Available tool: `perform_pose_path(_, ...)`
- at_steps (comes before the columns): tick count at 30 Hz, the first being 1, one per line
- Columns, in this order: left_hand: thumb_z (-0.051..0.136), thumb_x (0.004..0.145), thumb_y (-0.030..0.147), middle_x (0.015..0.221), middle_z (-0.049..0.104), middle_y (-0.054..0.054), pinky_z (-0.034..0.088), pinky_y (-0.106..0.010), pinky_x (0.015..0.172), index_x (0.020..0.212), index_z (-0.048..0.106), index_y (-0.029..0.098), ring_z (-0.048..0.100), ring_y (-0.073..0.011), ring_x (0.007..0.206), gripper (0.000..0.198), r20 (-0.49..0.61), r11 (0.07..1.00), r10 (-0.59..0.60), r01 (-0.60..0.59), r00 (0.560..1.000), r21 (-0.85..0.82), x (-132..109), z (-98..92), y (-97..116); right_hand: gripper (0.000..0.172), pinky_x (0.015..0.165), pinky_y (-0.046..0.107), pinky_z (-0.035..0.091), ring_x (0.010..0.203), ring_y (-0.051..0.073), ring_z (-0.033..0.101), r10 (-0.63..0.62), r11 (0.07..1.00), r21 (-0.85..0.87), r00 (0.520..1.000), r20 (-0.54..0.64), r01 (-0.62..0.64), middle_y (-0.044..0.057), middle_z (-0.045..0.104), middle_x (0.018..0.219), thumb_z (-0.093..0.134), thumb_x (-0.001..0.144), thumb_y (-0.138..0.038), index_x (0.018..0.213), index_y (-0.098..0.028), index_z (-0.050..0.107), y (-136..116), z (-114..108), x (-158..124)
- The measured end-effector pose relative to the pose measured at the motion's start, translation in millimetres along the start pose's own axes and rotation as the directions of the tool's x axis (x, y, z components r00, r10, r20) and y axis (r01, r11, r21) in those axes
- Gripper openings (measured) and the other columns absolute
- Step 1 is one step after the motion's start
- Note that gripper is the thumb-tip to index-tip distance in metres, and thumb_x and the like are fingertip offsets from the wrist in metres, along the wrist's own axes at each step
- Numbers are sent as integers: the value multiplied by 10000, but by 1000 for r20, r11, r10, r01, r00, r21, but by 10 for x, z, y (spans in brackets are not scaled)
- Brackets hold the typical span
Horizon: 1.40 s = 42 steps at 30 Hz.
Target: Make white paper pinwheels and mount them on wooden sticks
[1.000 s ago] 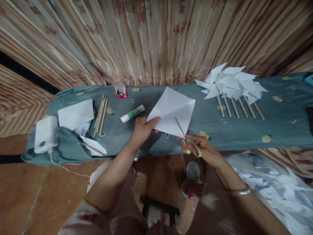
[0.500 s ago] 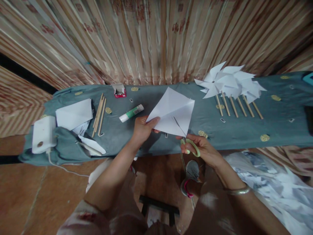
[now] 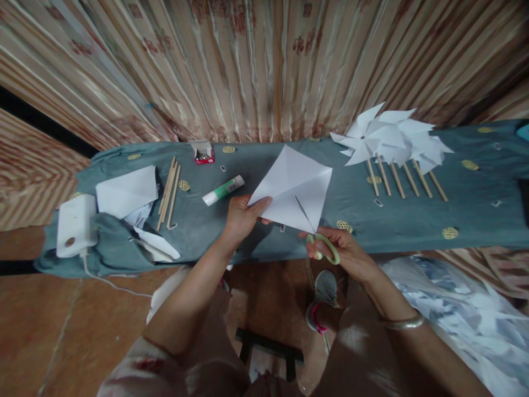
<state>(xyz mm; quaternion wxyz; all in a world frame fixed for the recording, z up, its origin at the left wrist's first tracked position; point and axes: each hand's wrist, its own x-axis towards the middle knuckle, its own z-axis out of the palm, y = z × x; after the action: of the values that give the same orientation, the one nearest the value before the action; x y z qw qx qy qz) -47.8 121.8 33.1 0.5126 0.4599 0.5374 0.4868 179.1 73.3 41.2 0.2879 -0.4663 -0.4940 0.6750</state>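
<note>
Scissors (image 3: 330, 248) with pale green loop handles and slim dark blades sit in the right hand (image 3: 346, 250), its grip curled around the handles just off the near corner of a white, squarish sheet of paper (image 3: 289, 179). The sheet is held over the tabletop (image 3: 363, 220), draped in grey-green cloth, its left corner pinched between thumb and fingers of the left hand (image 3: 242, 216). From the right hand, the blades' long axis runs far and left toward the sheet's middle; how wide they stand apart cannot be told. A white-and-green glue stick (image 3: 223, 190) lies left, white paper pinwheels (image 3: 388, 138) right.
</note>
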Motion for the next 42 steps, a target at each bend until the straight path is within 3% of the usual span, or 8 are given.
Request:
perform_pose_path(12, 698, 764, 365, 448, 567, 5, 424, -220, 417, 564, 616, 166, 507, -110, 400, 294, 41, 1000, 16, -15, 999, -16, -11, -12, 22, 562, 564, 265, 458, 548, 95, 467, 8, 1000, 19, 1000, 13, -8, -24, 545, 613, 771, 616, -654, 890, -165, 734, 22, -9, 5)
perform_pose_path(27, 700, 741, 345, 470, 575, 9, 429, -218, 404, 588, 630, 163, 511, -109, 405, 248, 18, 999, 11, -10, 1000, -31, -15, 1, 21, 518, 483, 217, 428, 491, 61, 445, 63, 994, 94, 997, -47, -58, -37, 528, 572, 827, 552, -609, 787, -156, 740, 25, 22, 22)
perform_pose_path(42, 716, 721, 361, 479, 597, 6, 446, -227, 392, 615, 657, 154, 527, -120, 412, 240, 4, 999, -6, 6, 1000, -50, 9, 11, -27, 521, 454, 214, 381, 466, 62, 441, 73, 996, 51, 995, -61, -70, -38, 534, 550, 808, 569, -626, 792, -161, 732, 38, 32, 32)
